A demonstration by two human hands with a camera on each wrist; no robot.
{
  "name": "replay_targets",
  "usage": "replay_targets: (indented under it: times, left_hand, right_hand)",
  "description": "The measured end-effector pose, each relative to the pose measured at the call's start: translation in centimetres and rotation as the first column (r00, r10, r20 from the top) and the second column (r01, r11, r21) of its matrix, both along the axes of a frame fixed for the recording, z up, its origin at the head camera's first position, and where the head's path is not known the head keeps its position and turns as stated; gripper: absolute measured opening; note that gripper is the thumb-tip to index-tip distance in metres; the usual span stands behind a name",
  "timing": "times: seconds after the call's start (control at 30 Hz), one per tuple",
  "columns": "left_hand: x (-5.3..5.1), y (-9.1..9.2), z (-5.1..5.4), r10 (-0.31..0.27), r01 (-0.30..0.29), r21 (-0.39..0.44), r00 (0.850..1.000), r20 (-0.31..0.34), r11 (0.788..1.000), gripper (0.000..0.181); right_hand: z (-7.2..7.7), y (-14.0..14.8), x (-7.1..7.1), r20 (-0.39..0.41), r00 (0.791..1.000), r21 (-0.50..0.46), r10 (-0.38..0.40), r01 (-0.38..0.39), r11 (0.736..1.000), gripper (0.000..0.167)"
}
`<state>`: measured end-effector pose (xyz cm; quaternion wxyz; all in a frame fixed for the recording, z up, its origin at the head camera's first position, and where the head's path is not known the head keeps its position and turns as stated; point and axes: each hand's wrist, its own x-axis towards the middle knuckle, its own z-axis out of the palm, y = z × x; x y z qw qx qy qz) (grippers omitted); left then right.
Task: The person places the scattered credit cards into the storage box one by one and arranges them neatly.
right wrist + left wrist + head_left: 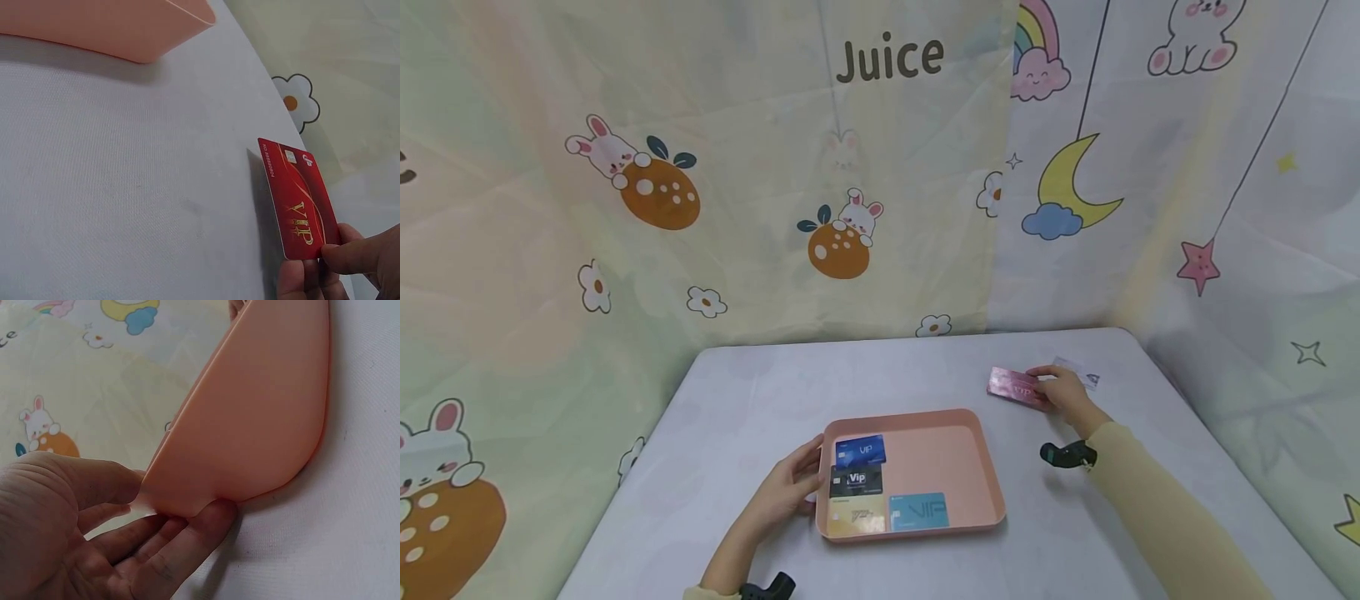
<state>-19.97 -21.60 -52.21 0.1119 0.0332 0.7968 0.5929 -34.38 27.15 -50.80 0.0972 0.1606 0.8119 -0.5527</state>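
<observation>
A red VIP card (pixel 297 200) is pinched by its near end between the thumb and fingers of my right hand (pixel 1063 393), held just over the table at the back right. At the tray's left side, my left hand (pixel 125 531) grips the pink tray (pixel 925 467), thumb at the rim and fingers against its lower wall. In the tray lie a blue card (pixel 861 451), a black card (pixel 856 481) overlapping a pale yellow card (pixel 856 518), and a light blue card (pixel 919 512) beside them.
Just behind my right hand, a pale card (pixel 1084 375) lies on the white table (pixel 790 379), partly hidden by the hand. Printed cloth walls (pixel 760 167) stand along the table's back and sides.
</observation>
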Motion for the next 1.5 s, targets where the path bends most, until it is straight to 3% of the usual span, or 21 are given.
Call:
replay_targets:
  times: [0.4,0.83,1.5]
  left_hand:
    - [0.0,0.0,0.1,0.0,0.0,0.005,1.0,0.004,1.0,0.07]
    - [-0.1,-0.1,0.0,0.007,-0.007,0.0,1.0,0.004,1.0,0.069]
    - [0.0,0.0,0.0,-0.004,0.004,0.006,1.0,-0.004,1.0,0.07]
  right_hand:
    - [0.5,-0.4,0.0,0.026,1.0,-0.069,-0.011,0.013,0.998,0.048]
    - [3.0,-2.6,1.4,0.009,0.998,-0.074,0.062,-0.061,0.995,0.048]
    - [4.7,-6.3,2.8,-0.026,0.989,-0.08,0.145,-0.147,0.986,0.045]
